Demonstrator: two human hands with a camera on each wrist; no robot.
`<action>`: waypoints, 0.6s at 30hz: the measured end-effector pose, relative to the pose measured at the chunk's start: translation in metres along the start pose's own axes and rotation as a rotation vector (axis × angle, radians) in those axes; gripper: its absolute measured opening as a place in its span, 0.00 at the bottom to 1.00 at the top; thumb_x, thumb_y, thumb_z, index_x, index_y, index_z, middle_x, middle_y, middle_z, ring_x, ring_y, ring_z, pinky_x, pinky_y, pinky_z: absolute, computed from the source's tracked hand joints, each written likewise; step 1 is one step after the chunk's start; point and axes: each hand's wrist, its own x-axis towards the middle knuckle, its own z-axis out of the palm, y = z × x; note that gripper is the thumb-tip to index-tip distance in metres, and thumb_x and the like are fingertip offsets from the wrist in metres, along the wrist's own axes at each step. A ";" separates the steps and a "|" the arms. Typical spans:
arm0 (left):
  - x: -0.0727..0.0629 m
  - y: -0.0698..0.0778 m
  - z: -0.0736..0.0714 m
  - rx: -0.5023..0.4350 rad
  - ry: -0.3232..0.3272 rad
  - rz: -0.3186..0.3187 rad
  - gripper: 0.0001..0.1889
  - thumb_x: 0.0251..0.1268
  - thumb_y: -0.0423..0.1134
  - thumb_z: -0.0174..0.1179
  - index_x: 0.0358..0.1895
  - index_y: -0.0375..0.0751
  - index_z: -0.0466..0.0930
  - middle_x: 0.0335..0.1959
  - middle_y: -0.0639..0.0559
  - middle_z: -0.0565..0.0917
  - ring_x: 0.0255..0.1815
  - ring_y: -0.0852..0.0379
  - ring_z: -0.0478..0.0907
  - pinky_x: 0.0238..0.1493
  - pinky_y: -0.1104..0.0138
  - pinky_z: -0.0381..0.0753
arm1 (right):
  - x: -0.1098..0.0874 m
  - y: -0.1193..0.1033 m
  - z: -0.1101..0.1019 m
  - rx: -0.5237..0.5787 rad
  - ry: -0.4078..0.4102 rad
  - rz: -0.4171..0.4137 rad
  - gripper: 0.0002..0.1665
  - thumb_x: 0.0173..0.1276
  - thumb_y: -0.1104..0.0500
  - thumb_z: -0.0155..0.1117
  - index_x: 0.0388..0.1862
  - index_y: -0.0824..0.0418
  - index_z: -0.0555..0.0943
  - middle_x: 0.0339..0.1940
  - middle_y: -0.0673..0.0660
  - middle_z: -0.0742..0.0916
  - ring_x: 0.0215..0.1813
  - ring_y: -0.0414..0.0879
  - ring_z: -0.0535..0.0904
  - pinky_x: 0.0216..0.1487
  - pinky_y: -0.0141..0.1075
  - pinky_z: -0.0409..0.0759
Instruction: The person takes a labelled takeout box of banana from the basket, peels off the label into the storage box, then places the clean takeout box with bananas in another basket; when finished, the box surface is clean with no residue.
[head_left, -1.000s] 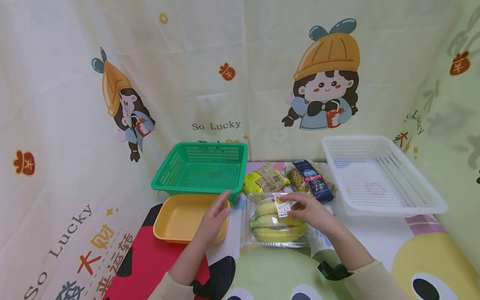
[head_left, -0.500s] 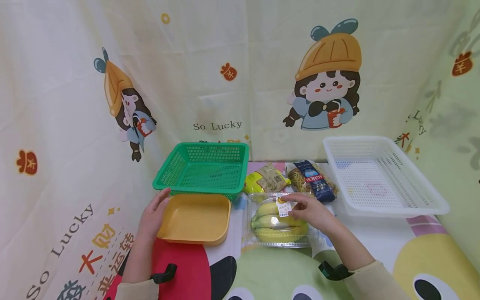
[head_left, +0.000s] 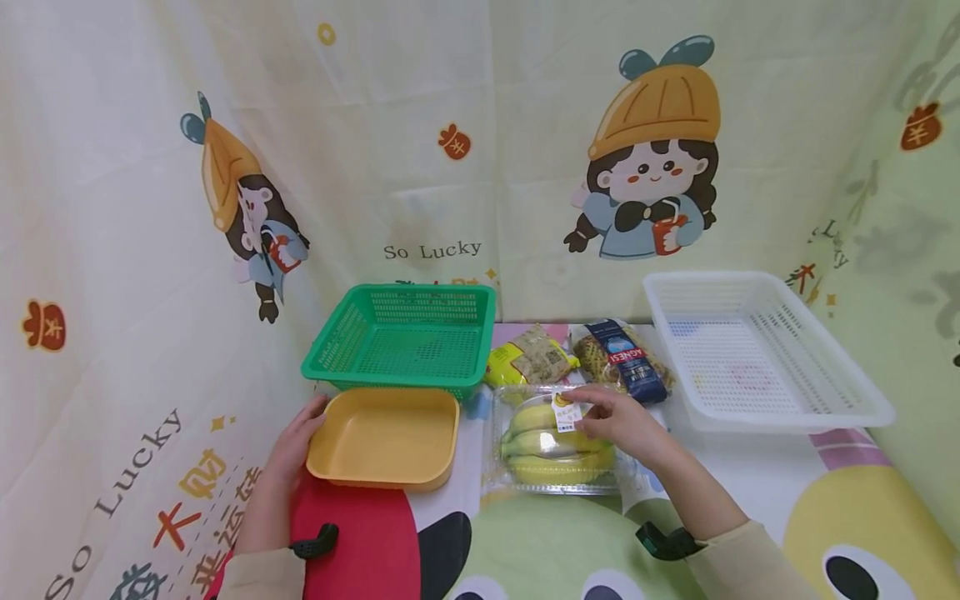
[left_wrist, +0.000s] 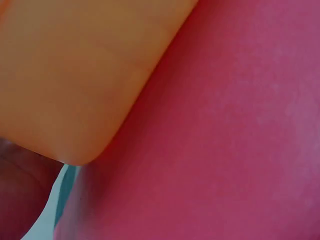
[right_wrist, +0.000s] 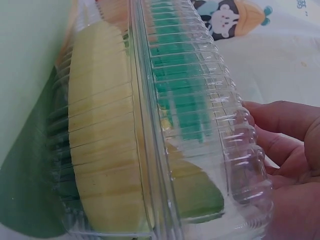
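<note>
A yellow plastic tub point(head_left: 382, 442) stands on the left of the table. My left hand point(head_left: 291, 446) lies along its left side, fingers extended; in the left wrist view part of that hand point(left_wrist: 22, 192) touches the tub's wall point(left_wrist: 75, 90). Right of the tub is a clear clamshell box point(head_left: 491, 467) with bananas point(head_left: 558, 462) inside and a white label point(head_left: 566, 414) on its lid. My right hand point(head_left: 626, 425) rests on that lid, fingertips beside the label. The right wrist view has this hand point(right_wrist: 292, 145) against the ribbed plastic box point(right_wrist: 235, 145), bananas point(right_wrist: 102, 125) showing through.
Behind the tub stands a green mesh basket point(head_left: 401, 379). A yellow packet point(head_left: 532, 357) and a blue-labelled pasta bag point(head_left: 622, 358) lie behind the banana box. To the right is a white mesh basket point(head_left: 795, 408). A printed cloth point(head_left: 525, 167) hangs at the back.
My left hand has moved left, from over the tub's right side to its left side, then down beside its wall. The right hand and the banana box look unchanged.
</note>
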 end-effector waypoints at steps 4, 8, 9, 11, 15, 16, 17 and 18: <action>0.002 -0.006 0.001 -0.099 -0.055 -0.001 0.32 0.81 0.43 0.40 0.81 0.56 0.39 0.83 0.51 0.41 0.73 0.57 0.61 0.59 0.77 0.74 | 0.000 0.001 0.000 -0.005 0.008 0.002 0.27 0.67 0.58 0.67 0.65 0.51 0.78 0.66 0.58 0.77 0.42 0.49 0.79 0.37 0.38 0.81; 0.003 -0.009 0.004 -0.164 -0.059 -0.013 0.34 0.77 0.35 0.41 0.81 0.60 0.41 0.82 0.51 0.42 0.60 0.67 0.68 0.54 0.76 0.78 | 0.000 0.001 -0.001 0.003 0.011 0.007 0.27 0.67 0.59 0.67 0.65 0.50 0.78 0.66 0.58 0.77 0.43 0.50 0.79 0.37 0.38 0.81; 0.004 -0.009 0.004 -0.169 -0.052 -0.018 0.35 0.76 0.33 0.40 0.81 0.60 0.42 0.82 0.51 0.42 0.62 0.64 0.67 0.54 0.76 0.78 | 0.000 0.001 -0.001 0.006 0.013 0.007 0.27 0.67 0.59 0.67 0.65 0.50 0.78 0.66 0.58 0.76 0.43 0.50 0.79 0.37 0.38 0.81; 0.004 -0.010 0.005 -0.177 -0.035 -0.030 0.35 0.75 0.32 0.39 0.80 0.62 0.43 0.83 0.53 0.42 0.67 0.61 0.63 0.54 0.77 0.77 | 0.000 0.001 -0.001 0.011 0.010 0.007 0.27 0.67 0.59 0.67 0.65 0.50 0.78 0.66 0.58 0.76 0.43 0.50 0.79 0.37 0.38 0.81; 0.003 -0.011 0.006 -0.188 -0.008 -0.040 0.36 0.74 0.31 0.38 0.80 0.63 0.45 0.83 0.54 0.43 0.71 0.57 0.58 0.53 0.78 0.78 | 0.000 0.001 -0.001 0.010 0.001 0.000 0.27 0.67 0.57 0.67 0.66 0.50 0.78 0.66 0.57 0.76 0.42 0.49 0.79 0.37 0.37 0.81; 0.003 -0.012 0.007 -0.192 -0.007 -0.035 0.36 0.73 0.30 0.37 0.80 0.62 0.45 0.83 0.53 0.43 0.71 0.57 0.58 0.53 0.78 0.77 | 0.000 0.000 -0.001 0.010 0.000 0.000 0.27 0.67 0.57 0.67 0.66 0.50 0.78 0.66 0.57 0.76 0.42 0.49 0.79 0.37 0.37 0.81; 0.003 -0.012 0.008 -0.196 -0.008 -0.026 0.36 0.73 0.30 0.37 0.80 0.61 0.45 0.83 0.53 0.43 0.70 0.58 0.59 0.54 0.78 0.77 | 0.000 0.000 -0.001 0.012 0.000 0.000 0.27 0.67 0.57 0.67 0.66 0.50 0.78 0.66 0.57 0.76 0.42 0.49 0.79 0.37 0.37 0.81; 0.002 -0.013 0.009 -0.198 -0.011 -0.015 0.36 0.73 0.29 0.37 0.80 0.60 0.45 0.83 0.52 0.42 0.69 0.60 0.60 0.54 0.78 0.77 | 0.000 0.000 -0.001 0.012 0.002 0.002 0.27 0.67 0.57 0.67 0.66 0.50 0.78 0.65 0.57 0.77 0.42 0.49 0.79 0.37 0.37 0.81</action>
